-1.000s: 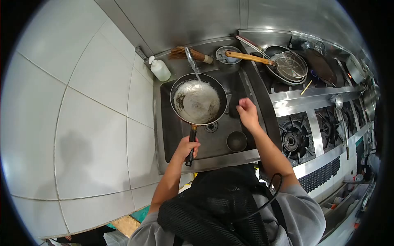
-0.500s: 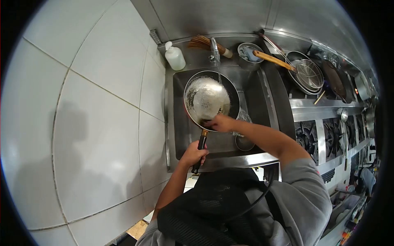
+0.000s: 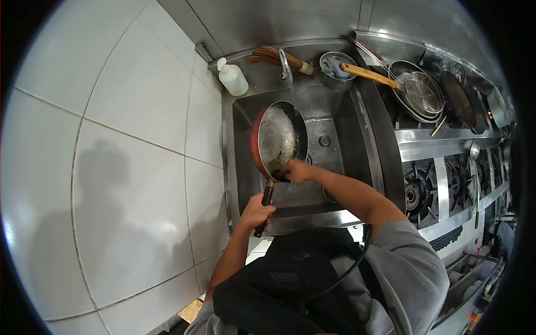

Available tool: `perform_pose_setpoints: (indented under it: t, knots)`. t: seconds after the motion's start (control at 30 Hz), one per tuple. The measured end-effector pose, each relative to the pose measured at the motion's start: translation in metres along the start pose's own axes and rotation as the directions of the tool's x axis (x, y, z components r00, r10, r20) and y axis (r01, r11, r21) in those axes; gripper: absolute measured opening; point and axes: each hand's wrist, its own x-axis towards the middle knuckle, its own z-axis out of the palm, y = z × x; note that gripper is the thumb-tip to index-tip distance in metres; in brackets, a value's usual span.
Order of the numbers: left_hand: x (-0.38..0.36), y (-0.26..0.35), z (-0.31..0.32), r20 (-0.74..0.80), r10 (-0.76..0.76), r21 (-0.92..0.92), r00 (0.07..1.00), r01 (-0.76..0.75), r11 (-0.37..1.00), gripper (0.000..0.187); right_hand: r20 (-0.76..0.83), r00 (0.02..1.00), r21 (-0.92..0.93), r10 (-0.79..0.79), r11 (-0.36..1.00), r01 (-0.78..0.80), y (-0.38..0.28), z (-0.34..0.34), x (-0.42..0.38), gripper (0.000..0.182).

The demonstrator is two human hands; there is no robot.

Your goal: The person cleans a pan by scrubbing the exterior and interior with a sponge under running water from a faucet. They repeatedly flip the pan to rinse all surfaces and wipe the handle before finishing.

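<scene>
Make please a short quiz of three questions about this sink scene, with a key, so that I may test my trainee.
1. True or false: the left hand grips the handle of the pan.
2. What lies just behind the tap?
3. Choose one: the right hand is (A) on the tap, (B) at the pan, (C) on the soap bottle.

Key: 1 true; 2 a long-bristled brush; 3 B.

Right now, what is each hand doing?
Left hand: closed on the handle of the pan.
Right hand: at the pan's near edge; whether holding anything cannot be told.
</scene>
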Motion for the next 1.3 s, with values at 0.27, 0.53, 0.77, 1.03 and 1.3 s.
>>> perform_pose_setpoints:
  t: [0.27, 0.53, 0.77, 1.03, 1.3]
  knots:
    - [-0.017, -0.004, -0.003, -0.292, 0.226, 0.675, 0.929, 0.033, 0.737, 0.024, -0.321, 0.587, 0.779, 0.743, 0.56, -0.282, 0.072, -0.01, -0.087, 0.028]
    - [-0.036, -0.011, -0.013, -0.353, 0.569, 0.902, 0.743, 0.107, 0.419, 0.034, -0.118, 0.637, 0.966, 0.762, -0.06, 0.251, 0.094, -0.09, -0.115, 0.017]
    - [-0.045, -0.031, -0.001, -0.514, 0.744, 0.854, 0.426, 0.17, 0.493, 0.043, -0.065, 0.786, 0.998, 0.615, 0.019, 0.068, 0.03, -0.144, -0.082, 0.011]
    - [-0.039, -0.053, 0.02, -0.481, 0.549, 0.783, 0.684, 0.053, 0.62, 0.042, -0.275, 0.742, 0.958, 0.612, 0.111, 0.263, -0.009, -0.147, -0.067, 0.012]
    - [-0.036, -0.032, 0.04, -0.02, 0.349, -0.011, 0.937, -0.349, 0.937, 0.044, -0.217, 0.846, 0.974, 0.487, 0.163, 0.156, -0.005, -0.136, -0.053, 0.014]
